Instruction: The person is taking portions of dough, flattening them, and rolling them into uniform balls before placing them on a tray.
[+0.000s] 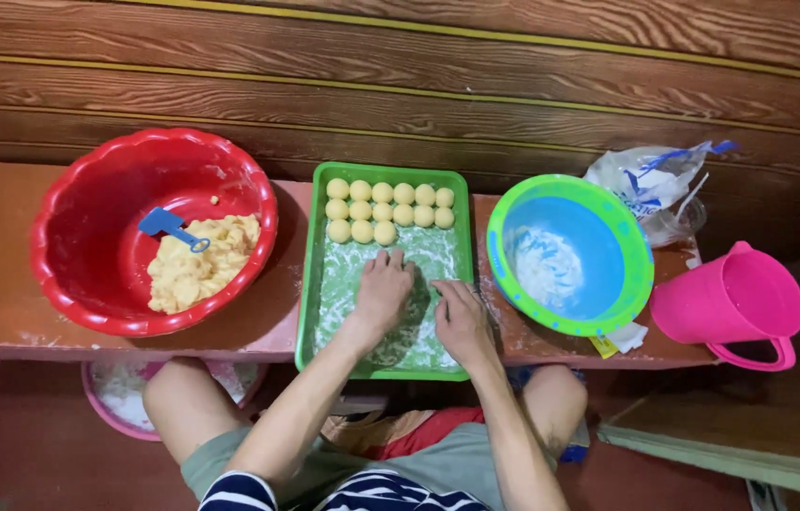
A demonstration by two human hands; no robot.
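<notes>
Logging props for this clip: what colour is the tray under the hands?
Green, dusted white with flour. The tray shows best in the head view.

Both hands rest flat on the floured green tray (309, 284): left hand (383, 289) beside right hand (461, 320), below rows of yellow dough balls (385, 208). A red bowl (87, 237) of dough sits left, a blue bowl (608, 284) right.

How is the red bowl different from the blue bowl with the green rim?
The red bowl, left of the green tray, looks larger and has a wavy rim; the blue bowl, to the tray's right, has a smooth green rim. The red bowl holds yellow dough and a blue scoop; the blue bowl holds only a little white flour. Both are round, look plastic and stand upright on the bench.
</notes>
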